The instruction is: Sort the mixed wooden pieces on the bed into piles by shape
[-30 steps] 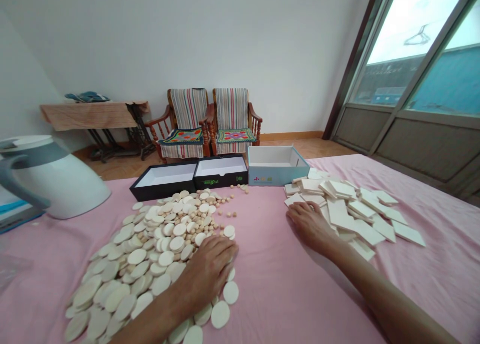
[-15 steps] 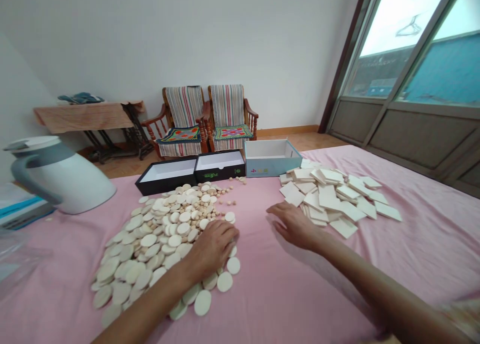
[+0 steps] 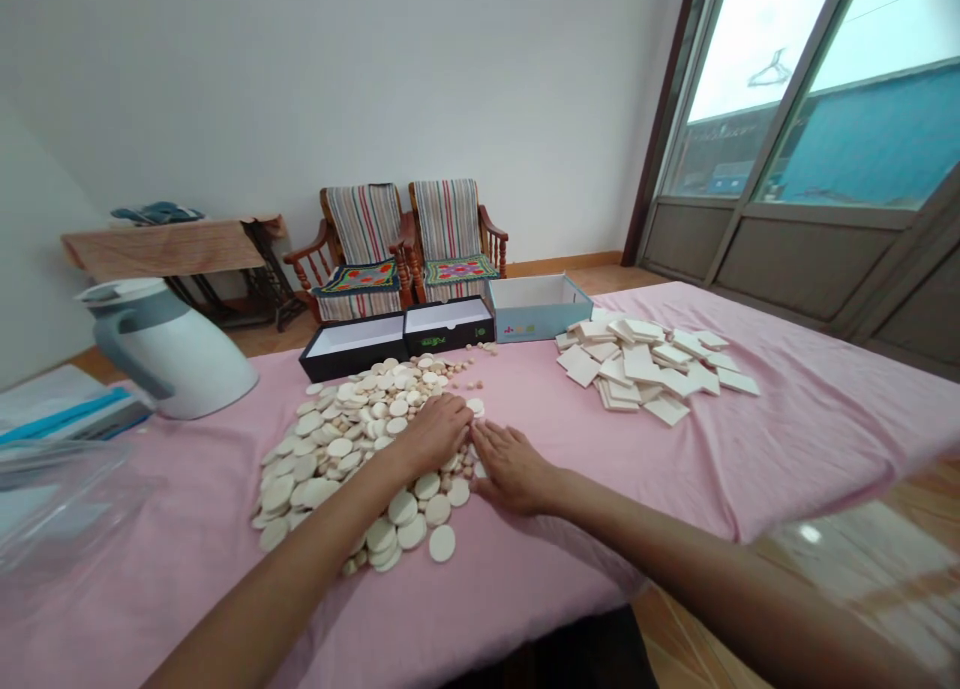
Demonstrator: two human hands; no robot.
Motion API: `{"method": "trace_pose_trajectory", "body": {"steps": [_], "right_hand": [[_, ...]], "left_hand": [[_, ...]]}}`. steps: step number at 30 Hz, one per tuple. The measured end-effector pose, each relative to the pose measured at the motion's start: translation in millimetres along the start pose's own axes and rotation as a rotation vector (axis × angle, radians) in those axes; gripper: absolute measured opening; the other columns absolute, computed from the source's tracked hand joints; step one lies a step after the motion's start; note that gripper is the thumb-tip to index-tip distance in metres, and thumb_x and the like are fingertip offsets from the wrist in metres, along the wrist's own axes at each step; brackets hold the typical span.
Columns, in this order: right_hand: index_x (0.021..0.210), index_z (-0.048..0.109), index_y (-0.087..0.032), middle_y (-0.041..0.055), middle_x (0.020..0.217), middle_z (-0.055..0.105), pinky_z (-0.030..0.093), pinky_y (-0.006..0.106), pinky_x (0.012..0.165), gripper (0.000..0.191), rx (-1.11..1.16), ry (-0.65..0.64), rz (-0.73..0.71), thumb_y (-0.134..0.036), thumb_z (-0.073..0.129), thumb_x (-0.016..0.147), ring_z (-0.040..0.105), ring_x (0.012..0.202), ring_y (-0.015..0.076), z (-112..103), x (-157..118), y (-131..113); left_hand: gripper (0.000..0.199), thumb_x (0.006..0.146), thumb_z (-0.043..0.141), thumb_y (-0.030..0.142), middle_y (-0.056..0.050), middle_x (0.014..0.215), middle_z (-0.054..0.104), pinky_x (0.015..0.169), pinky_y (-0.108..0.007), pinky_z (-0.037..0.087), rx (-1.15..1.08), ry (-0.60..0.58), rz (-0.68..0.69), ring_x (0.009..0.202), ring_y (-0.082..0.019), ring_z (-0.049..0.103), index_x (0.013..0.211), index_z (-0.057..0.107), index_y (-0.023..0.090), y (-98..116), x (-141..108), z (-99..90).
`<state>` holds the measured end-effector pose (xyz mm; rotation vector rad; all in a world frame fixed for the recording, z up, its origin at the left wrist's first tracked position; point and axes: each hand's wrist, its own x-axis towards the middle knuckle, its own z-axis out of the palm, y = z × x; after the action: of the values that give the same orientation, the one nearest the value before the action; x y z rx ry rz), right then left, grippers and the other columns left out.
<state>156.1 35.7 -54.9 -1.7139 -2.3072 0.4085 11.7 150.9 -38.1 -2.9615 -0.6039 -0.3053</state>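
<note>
A wide pile of round wooden discs (image 3: 337, 449), with small wooden beads (image 3: 459, 382) among them, lies on the pink cloth. My left hand (image 3: 439, 432) rests on the right part of this pile, fingers curled down; what is under them is hidden. Beside it, at the pile's right edge, my right hand (image 3: 514, 466) lies with its fingers stretched out, the fingertips close to my left hand and touching the edge pieces. Square wooden tiles (image 3: 641, 364) form a separate heap farther right, away from both hands.
Behind the discs stand two black boxes (image 3: 355, 349) (image 3: 450, 327) and a light blue box (image 3: 540, 309). A white and grey jug (image 3: 180, 354) is at the left, near a clear plastic container (image 3: 60, 519). Two armchairs (image 3: 450, 231) stand beyond the table.
My right hand has moved left from beside the tiles to the discs, next to my left hand. The view has shifted, and my left hand is still on the pile.
</note>
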Motion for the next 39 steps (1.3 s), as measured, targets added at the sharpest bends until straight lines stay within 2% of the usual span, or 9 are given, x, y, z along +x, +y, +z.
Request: {"method": "trace_pose_trajectory", "body": {"steps": [5,12,17,20,23,26,29,35,39], "right_hand": [[0.148,0.023,-0.001,0.0231,0.153,0.022,0.020,0.049,0.114,0.063,0.012,0.058,0.000,-0.025,0.039,0.091,0.018,0.143,0.0297,16,27,-10],[0.147,0.020,0.003,0.0255,0.152,0.023,0.013,0.051,0.117,0.084,0.071,0.102,-0.127,-0.006,0.048,0.068,0.015,0.143,0.0294,33,66,-23],[0.129,0.053,-0.010,0.0173,0.141,0.047,0.031,0.045,0.110,0.057,0.171,0.231,-0.244,-0.008,0.047,0.073,0.039,0.133,0.0256,8,80,-9],[0.114,0.064,-0.015,0.0126,0.129,0.058,0.038,0.038,0.104,0.042,0.146,0.334,-0.113,-0.007,0.045,0.076,0.050,0.121,0.0218,-18,102,22],[0.115,0.063,-0.016,0.0121,0.125,0.061,0.041,0.035,0.097,0.040,-0.036,0.364,0.199,-0.008,0.043,0.081,0.054,0.115,0.0217,-36,134,62],[0.117,0.062,-0.019,0.0133,0.121,0.061,0.043,0.038,0.089,0.039,-0.133,0.360,0.390,-0.012,0.039,0.086,0.055,0.111,0.0247,-37,162,92],[0.117,0.061,-0.018,0.0156,0.115,0.062,0.043,0.037,0.082,0.039,-0.139,0.361,0.435,-0.012,0.037,0.087,0.056,0.105,0.0263,-28,176,103],[0.118,0.062,-0.017,0.0155,0.120,0.060,0.040,0.035,0.088,0.042,-0.170,0.329,0.232,-0.007,0.045,0.081,0.053,0.108,0.0248,-11,167,96],[0.109,0.067,-0.019,0.0072,0.108,0.068,0.043,0.029,0.087,0.042,0.078,0.242,-0.005,-0.004,0.041,0.080,0.059,0.101,0.0181,-10,158,91]], "left_hand": [[0.009,0.087,0.052,0.016,-0.008,0.092,0.061,0.083,-0.036,0.044,0.028,0.026,-0.051,0.091,-0.022,0.055,0.087,0.061,0.016,-19,-14,-4.0],[0.015,0.085,0.051,0.008,-0.010,0.104,0.063,0.090,-0.039,0.044,0.038,0.103,-0.167,0.103,-0.024,0.055,0.092,0.063,0.015,-49,-43,-13.4],[0.019,0.088,0.048,0.010,-0.011,0.116,0.062,0.093,-0.044,0.045,0.025,0.203,-0.262,0.110,-0.025,0.054,0.097,0.063,0.016,-65,-64,-20.5],[0.022,0.090,0.046,0.014,-0.011,0.117,0.061,0.096,-0.044,0.045,0.017,0.271,-0.304,0.113,-0.024,0.054,0.106,0.061,0.017,-66,-75,-25.1],[0.021,0.091,0.046,0.015,-0.010,0.116,0.062,0.097,-0.043,0.045,0.000,0.337,-0.330,0.112,-0.023,0.055,0.104,0.061,0.017,-64,-86,-28.2],[0.019,0.091,0.046,0.016,-0.010,0.112,0.064,0.096,-0.044,0.045,-0.047,0.417,-0.342,0.110,-0.023,0.056,0.100,0.063,0.018,-62,-93,-29.1],[0.019,0.091,0.046,0.016,-0.009,0.110,0.065,0.096,-0.044,0.044,-0.053,0.452,-0.347,0.109,-0.022,0.057,0.098,0.064,0.018,-60,-97,-28.6],[0.019,0.091,0.047,0.016,-0.009,0.107,0.066,0.096,-0.044,0.044,-0.063,0.430,-0.351,0.106,-0.022,0.058,0.096,0.065,0.017,-59,-98,-27.2],[0.018,0.092,0.047,0.018,-0.009,0.105,0.067,0.094,-0.044,0.046,-0.077,0.427,-0.355,0.104,-0.022,0.059,0.096,0.065,0.018,-62,-100,-25.7]]}}
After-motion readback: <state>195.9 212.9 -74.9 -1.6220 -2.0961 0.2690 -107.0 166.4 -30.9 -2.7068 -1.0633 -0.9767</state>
